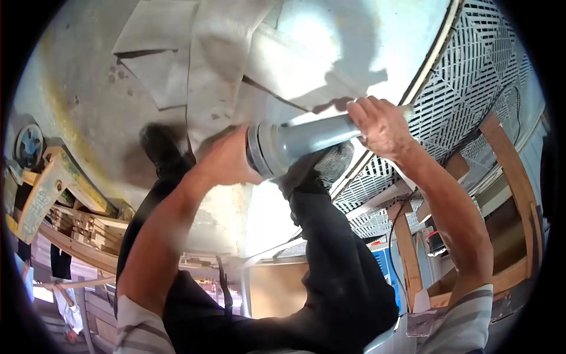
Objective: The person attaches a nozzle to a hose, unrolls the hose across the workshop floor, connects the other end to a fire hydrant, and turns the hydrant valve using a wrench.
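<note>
We see a bright scene, with strong white glare on the floor (88, 100), near the top and again between the legs, where detail is lost. A dark shadow with soft edges falls across the upper floor. The grey tube (321, 134) carries a shiny highlight, while the dark trousers (342, 265) show little detail. We notice a hazy, blurred patch over the left forearm (162, 242). The lens bends straight lines strongly, and black corners surround our round view. At lower left, the background looks pale, pinkish and soft.
</note>
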Demonstrator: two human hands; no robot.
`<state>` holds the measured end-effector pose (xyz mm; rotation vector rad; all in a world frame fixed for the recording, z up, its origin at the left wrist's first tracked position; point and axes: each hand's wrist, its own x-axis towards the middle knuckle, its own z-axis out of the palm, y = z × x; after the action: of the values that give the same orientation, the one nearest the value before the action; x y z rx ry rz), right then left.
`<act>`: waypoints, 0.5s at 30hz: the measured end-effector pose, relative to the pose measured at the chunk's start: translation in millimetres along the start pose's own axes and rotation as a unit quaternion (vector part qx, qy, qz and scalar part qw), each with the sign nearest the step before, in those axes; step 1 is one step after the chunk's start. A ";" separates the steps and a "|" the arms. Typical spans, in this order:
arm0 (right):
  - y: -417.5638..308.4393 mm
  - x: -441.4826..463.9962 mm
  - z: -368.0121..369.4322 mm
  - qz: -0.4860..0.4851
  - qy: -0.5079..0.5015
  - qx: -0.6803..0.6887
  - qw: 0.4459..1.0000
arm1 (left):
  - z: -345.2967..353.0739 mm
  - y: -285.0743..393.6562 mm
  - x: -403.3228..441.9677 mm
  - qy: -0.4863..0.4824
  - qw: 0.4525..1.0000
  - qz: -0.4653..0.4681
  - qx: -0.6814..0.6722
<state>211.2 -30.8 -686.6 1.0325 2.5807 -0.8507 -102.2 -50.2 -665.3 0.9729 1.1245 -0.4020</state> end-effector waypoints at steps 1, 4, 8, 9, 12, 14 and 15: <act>-0.7 5.0 -12.1 -0.002 -0.002 -0.005 1.000 | -1.1 0.6 0.1 -0.009 1.000 -0.001 -0.001; -4.0 1.7 -7.4 0.018 -0.065 0.004 0.998 | 11.7 -11.2 2.1 0.078 0.995 0.047 0.044; -13.6 8.8 -16.5 0.067 -0.168 0.016 0.983 | 22.6 -12.5 1.3 0.080 0.995 0.017 0.050; -10.9 14.2 -19.8 0.073 -0.185 0.014 0.980 | 26.3 -14.5 1.1 0.081 0.995 0.015 0.049; -10.7 30.6 -29.5 0.091 -0.215 0.011 0.972 | 31.1 -10.0 -2.9 0.136 0.989 0.008 0.053; -5.8 36.5 -27.0 0.096 -0.236 0.014 0.967 | 32.0 -7.7 -1.6 0.121 0.991 -0.015 0.046; -8.4 39.5 -27.0 0.093 -0.237 0.011 0.967 | 30.8 -8.0 -0.9 0.108 0.993 -0.037 0.042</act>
<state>176.8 2.3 -677.6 0.9223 2.0469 -0.9444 -90.8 -79.9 -665.1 1.0698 1.3512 -0.4132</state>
